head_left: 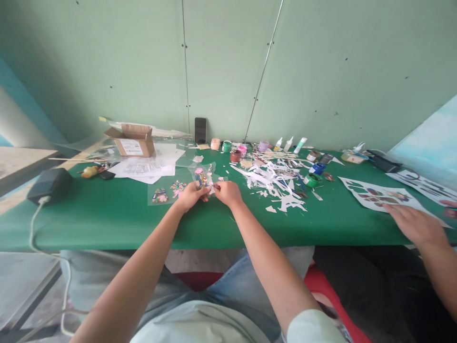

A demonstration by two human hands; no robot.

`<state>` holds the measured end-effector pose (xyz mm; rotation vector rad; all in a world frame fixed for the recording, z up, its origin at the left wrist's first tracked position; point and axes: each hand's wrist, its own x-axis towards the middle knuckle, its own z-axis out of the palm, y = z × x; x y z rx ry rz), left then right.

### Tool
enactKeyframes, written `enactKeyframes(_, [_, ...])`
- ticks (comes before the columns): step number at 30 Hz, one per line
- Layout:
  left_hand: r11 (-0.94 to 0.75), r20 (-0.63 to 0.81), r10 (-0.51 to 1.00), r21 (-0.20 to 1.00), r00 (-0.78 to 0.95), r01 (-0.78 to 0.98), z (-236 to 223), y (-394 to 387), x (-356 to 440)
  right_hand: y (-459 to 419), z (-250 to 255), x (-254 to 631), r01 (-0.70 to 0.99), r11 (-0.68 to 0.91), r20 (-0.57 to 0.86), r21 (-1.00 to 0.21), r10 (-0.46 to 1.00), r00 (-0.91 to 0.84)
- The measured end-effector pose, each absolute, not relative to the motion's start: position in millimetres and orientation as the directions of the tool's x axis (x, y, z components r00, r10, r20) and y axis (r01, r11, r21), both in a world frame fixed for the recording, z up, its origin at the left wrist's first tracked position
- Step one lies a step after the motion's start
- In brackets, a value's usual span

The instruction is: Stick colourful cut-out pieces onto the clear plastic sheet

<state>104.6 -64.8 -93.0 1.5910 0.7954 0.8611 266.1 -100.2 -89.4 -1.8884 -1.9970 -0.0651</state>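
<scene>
My left hand point(191, 196) is closed on a small clear plastic piece with a colourful figure point(200, 175) on it, pink at the top and patterned below. Close beside it, my right hand point(228, 192) has its fingers pinched together at the piece's right edge. Something small and dark shows at those fingertips, too small to name. Left of my hands, a clear sheet point(152, 196) lies on the green table, with a multicoloured cutout point(160, 195) and a flower-like cutout point(177, 187) on it.
White paper scraps point(274, 183) are heaped to the right, before several paint jars point(235, 156). A phone point(200, 130) leans against the wall. Farther left stand an open cardboard box point(134, 145) and a black adapter point(50, 185). A co-worker's hand point(416, 223) rests on a printed sheet point(357, 190).
</scene>
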Motion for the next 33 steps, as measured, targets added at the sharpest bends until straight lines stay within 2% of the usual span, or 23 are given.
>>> enactKeyframes(14, [-0.098, 0.082, 0.849, 0.995, 0.522, 0.002, -95.5, -61.7, 104.4, -103.7, -83.7, 263.0, 0.977, 0.117, 0.266, -0.179, 0.962, -0.067])
enactKeyframes(33, [-0.064, 0.045, 0.815, 0.998, 0.578, 0.012, -89.7, -63.2, 103.8, -100.4, -87.7, 263.0, 0.979, 0.071, 0.279, -0.193, 0.96, -0.014])
